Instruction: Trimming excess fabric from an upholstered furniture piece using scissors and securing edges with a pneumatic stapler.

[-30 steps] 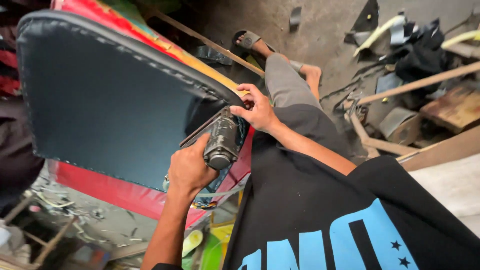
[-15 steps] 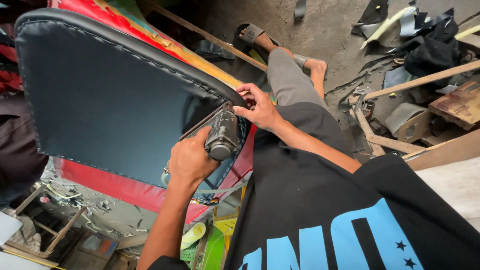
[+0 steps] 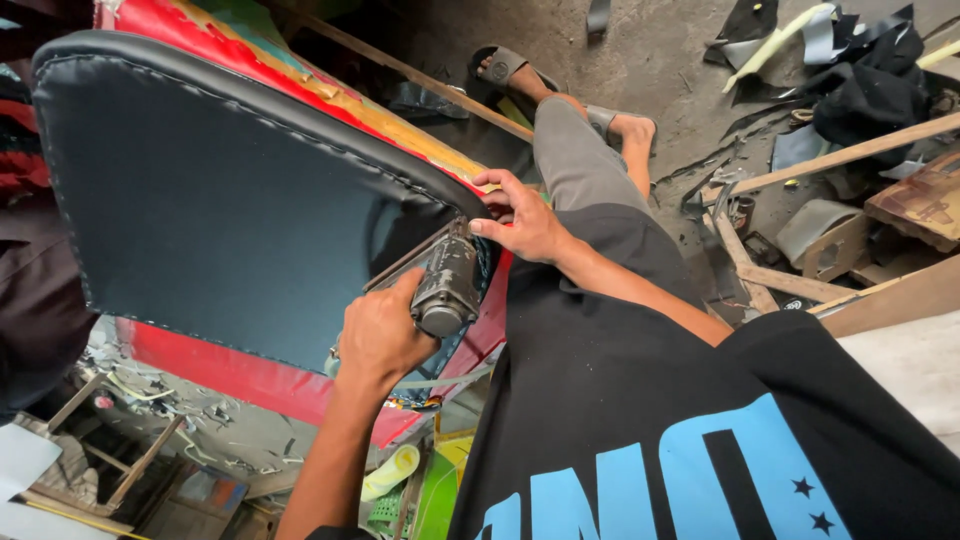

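Two hands work one corner of the dark upholstered seat panel [image 3: 230, 210], which stands tilted against the person's knee w/ its red-painted underside [image 3: 200, 350] below. Left hand [image 3: 380, 335] has fingers wrapped tight around a staple gun [image 3: 447, 285], nose pressed to the panel's stitched edge near the lower right corner. Right hand [image 3: 525, 220] pinches the vinyl at that same rim, thumb and fingertips together, prob. to keep the cover taut where the gun bites. Scrap strips [image 3: 800, 40] and wooden slats [image 3: 840, 160] lie on the floor beyond the sandalled feet [image 3: 505, 65].
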